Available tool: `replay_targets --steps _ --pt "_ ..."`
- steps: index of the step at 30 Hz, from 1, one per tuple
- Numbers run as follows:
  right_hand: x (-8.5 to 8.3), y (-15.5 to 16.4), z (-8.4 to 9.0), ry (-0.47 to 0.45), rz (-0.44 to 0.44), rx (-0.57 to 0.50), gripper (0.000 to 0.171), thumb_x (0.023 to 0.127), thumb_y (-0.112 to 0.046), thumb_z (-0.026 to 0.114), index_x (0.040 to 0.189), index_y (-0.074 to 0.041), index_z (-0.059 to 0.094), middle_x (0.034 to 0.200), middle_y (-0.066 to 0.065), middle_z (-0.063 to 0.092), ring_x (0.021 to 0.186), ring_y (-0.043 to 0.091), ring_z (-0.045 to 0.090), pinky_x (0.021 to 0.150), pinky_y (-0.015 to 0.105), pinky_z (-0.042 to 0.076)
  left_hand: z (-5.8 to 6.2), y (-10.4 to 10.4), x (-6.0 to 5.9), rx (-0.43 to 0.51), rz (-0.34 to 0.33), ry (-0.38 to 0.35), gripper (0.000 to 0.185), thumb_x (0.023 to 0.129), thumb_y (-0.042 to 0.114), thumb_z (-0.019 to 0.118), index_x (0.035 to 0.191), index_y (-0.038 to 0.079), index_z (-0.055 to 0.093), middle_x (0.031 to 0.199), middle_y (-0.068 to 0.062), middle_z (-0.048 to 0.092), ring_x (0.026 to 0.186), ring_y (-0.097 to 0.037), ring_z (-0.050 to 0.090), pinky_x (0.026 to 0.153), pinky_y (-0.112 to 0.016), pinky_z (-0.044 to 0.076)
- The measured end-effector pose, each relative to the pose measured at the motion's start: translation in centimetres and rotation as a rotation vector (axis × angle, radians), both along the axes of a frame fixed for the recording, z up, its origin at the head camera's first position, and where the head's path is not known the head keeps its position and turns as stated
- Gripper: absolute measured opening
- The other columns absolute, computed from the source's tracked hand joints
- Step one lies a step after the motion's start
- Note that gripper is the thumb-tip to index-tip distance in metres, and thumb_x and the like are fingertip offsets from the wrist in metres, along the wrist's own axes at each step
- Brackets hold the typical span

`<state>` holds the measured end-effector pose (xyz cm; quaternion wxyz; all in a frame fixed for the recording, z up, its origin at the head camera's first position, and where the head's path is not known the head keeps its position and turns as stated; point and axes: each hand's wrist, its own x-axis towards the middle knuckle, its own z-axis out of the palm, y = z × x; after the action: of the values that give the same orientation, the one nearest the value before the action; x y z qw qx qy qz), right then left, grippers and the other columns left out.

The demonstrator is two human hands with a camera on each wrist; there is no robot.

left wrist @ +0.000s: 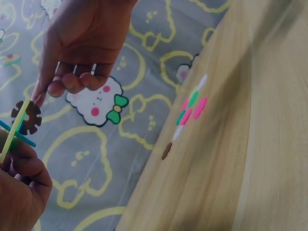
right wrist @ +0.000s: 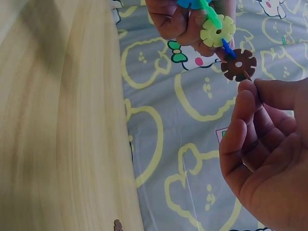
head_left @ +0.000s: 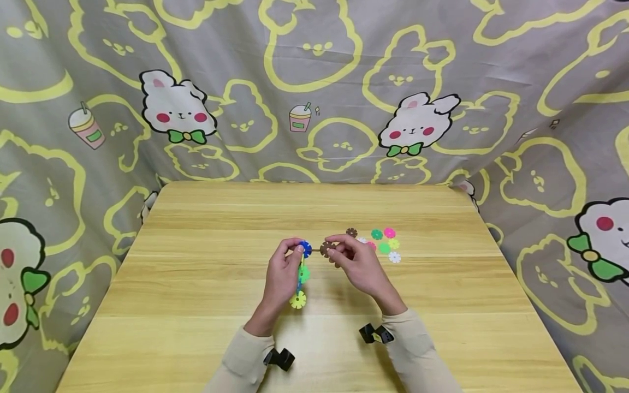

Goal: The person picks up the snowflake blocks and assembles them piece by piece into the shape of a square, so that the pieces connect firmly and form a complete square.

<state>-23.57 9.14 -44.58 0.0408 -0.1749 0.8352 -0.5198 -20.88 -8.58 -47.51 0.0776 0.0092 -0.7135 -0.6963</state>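
Observation:
My left hand (head_left: 284,270) holds a chain of notched, flower-shaped plastic discs up over the table. A blue disc (head_left: 306,249) is at its fingertips, and a green disc (head_left: 305,274) and a yellow disc (head_left: 297,299) hang below. Out from the blue disc reaches a brown disc (right wrist: 239,65), edge-on in the head view and face-on in the right wrist view. Between thumb and fingers, my right hand (head_left: 362,267) pinches another brown disc (head_left: 326,250), set crosswise at the first one's rim. The right fingertips hide part of it.
Loose discs lie on the wooden table (head_left: 196,229) beyond the right hand, among them a brown one (head_left: 351,232), a pink one (head_left: 390,233) and a white one (head_left: 395,256). Patterned grey curtains (head_left: 339,103) surround the table's back and sides.

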Motion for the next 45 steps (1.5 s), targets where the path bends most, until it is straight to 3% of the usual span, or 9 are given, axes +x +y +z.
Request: replay_targets --steps 9,12,20,26,32,36,39,43,45 --pt "1.5 -1.2 2.6 0.035 -0.047 -0.036 0.023 0.085 -0.008 0.059 0.108 -0.005 0.061 0.075 0.011 0.063 0.064 0.025 0.058 0.052 0.021 0.046 0.4 0.0 0.1 0.041 0.009 -0.051 0.022 0.092 0.027 0.048 0.106 0.011 0.055 0.097 -0.007 0.055 0.060 -0.007 0.052 0.046 -0.018 0.039" --pt "1.7 -1.5 2.6 0.058 -0.070 -0.050 0.023 0.084 -0.006 0.059 0.107 -0.003 0.062 0.075 0.012 0.063 0.064 0.026 0.059 0.053 0.021 0.047 0.8 0.0 0.2 0.048 0.002 -0.081 0.022 0.092 0.024 0.047 0.107 0.010 0.055 0.098 -0.008 0.056 0.065 -0.009 0.054 0.047 -0.018 0.039" --pt "0.4 -1.1 -0.4 0.083 -0.057 -0.068 0.025 0.085 -0.018 0.059 0.110 -0.015 0.062 0.075 0.004 0.063 0.063 0.015 0.059 0.055 0.025 0.050 1.1 0.0 0.4 0.051 0.003 -0.084 0.016 0.094 0.021 0.045 0.104 0.012 0.054 0.091 -0.005 0.051 0.058 -0.008 0.048 0.046 -0.018 0.038" --pt "0.2 -0.8 -0.6 0.055 -0.031 -0.080 0.026 0.089 -0.027 0.053 0.115 -0.026 0.058 0.078 0.000 0.063 0.067 0.014 0.060 0.059 0.026 0.051 0.0 -0.2 0.1 0.041 0.006 -0.017 0.016 0.094 0.023 0.045 0.103 0.013 0.053 0.087 -0.004 0.047 0.060 -0.008 0.046 0.052 -0.018 0.038" --pt "0.2 -0.6 -0.3 0.011 -0.052 -0.094 0.024 0.087 -0.021 0.056 0.111 -0.018 0.056 0.078 0.001 0.065 0.068 0.017 0.060 0.060 0.027 0.051 -0.2 -0.4 0.0 0.020 -0.008 0.018 0.018 0.093 0.022 0.046 0.105 0.010 0.052 0.084 -0.006 0.049 0.070 -0.014 0.047 0.060 -0.022 0.042" --pt "0.5 -0.8 0.6 -0.005 -0.054 -0.110 0.020 0.088 -0.015 0.055 0.108 -0.014 0.057 0.079 0.006 0.066 0.068 0.018 0.060 0.060 0.026 0.051 0.0 -0.7 -0.1 -0.040 -0.021 0.059 0.021 0.093 0.024 0.046 0.108 0.010 0.052 0.084 -0.010 0.051 0.070 -0.016 0.048 0.059 -0.025 0.043" --pt "1.0 -1.1 1.6 -0.007 -0.043 -0.119 0.020 0.089 -0.010 0.054 0.108 -0.010 0.057 0.079 0.010 0.066 0.067 0.017 0.059 0.060 0.026 0.051 0.1 -0.8 -0.2 -0.146 -0.032 0.126 0.025 0.092 0.026 0.049 0.115 0.015 0.051 0.093 -0.007 0.054 0.076 -0.015 0.051 0.063 -0.026 0.045" --pt "1.5 -1.4 2.5 -0.041 -0.027 -0.141 0.020 0.089 -0.007 0.052 0.109 -0.008 0.056 0.081 0.016 0.065 0.068 0.014 0.059 0.063 0.027 0.052 0.4 -1.0 -0.5 -0.309 -0.096 0.217 0.039 0.088 0.030 0.055 0.125 0.025 0.044 0.108 0.000 0.052 0.087 -0.013 0.053 0.072 -0.027 0.046" --pt "1.6 -1.5 2.7 -0.063 -0.019 -0.155 0.021 0.089 -0.006 0.051 0.110 -0.007 0.055 0.083 0.017 0.065 0.070 0.021 0.060 0.065 0.027 0.052 0.4 -1.0 -0.5 -0.365 -0.133 0.245 0.044 0.086 0.033 0.057 0.127 0.028 0.043 0.109 0.002 0.052 0.088 -0.014 0.054 0.073 -0.029 0.047"
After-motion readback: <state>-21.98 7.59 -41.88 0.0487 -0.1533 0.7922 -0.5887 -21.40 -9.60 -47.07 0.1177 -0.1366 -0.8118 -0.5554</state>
